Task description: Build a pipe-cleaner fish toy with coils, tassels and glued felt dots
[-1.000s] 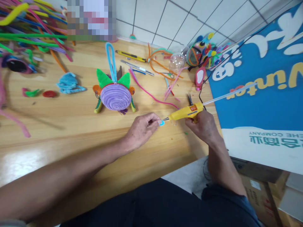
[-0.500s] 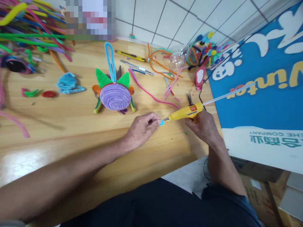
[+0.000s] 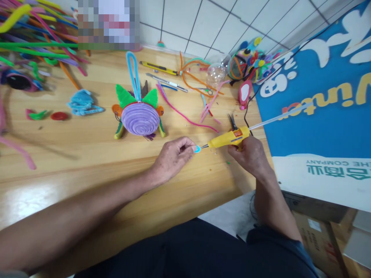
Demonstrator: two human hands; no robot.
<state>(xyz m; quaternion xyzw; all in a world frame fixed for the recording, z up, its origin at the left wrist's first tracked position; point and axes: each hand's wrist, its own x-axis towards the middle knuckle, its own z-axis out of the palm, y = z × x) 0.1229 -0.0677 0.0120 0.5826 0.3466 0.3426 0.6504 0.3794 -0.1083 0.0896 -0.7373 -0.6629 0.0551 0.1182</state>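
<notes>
Between the thumb and finger of my left hand (image 3: 174, 159) is a small light-blue piece (image 3: 197, 149), too small to make out its kind. My right hand (image 3: 249, 154) is wrapped round the handle of a yellow hot glue gun (image 3: 228, 138). The metal nozzle points left and lies close to the blue piece; whether they touch I cannot tell. A clear glue stick (image 3: 281, 116) juts from the gun's back end. Left of my hands stands a purple coiled pipe-cleaner figure (image 3: 140, 119) with green pointed leaves and a blue loop on top.
Many coloured pipe cleaners (image 3: 34, 42) are heaped at the far left. A yellow utility knife (image 3: 159, 68), a clear ball (image 3: 216, 74) and a pink tape dispenser (image 3: 245, 94) lie toward the tiled wall. Black scissors (image 3: 232, 121) lie behind the gun. A blue printed board (image 3: 324, 100) stands at the right.
The glue gun's nozzle has shifted very slightly right, away from the blue piece. My left hand keeps its pinch, and everything else looks the same apart from a small camera shift.
</notes>
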